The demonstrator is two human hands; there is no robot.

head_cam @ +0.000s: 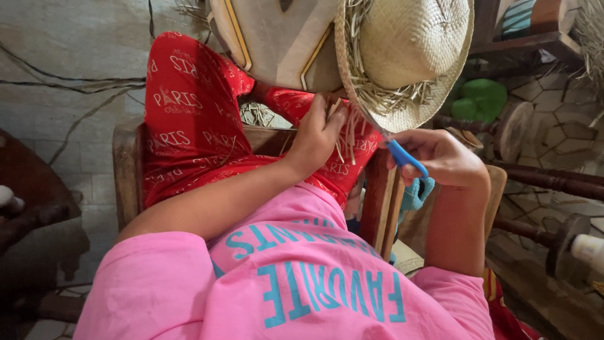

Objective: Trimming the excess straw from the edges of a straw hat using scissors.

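Note:
A woven straw hat (409, 56) with a frayed, unfinished brim rests over my knee at the top right. My left hand (318, 135) grips the brim's lower edge, fingers among the loose straw ends (349, 135). My right hand (440, 157) holds blue-handled scissors (406, 157), with the blades pointing up at the brim's edge. A pale wooden hat block (277, 38) sits just left of the hat.
I sit on a wooden chair (129, 170), in red printed trousers (189, 119) and a pink shirt. A green object (481, 101) and dark wooden spindles (541, 176) lie on the patterned floor to the right. Cables cross the tiled floor at the left.

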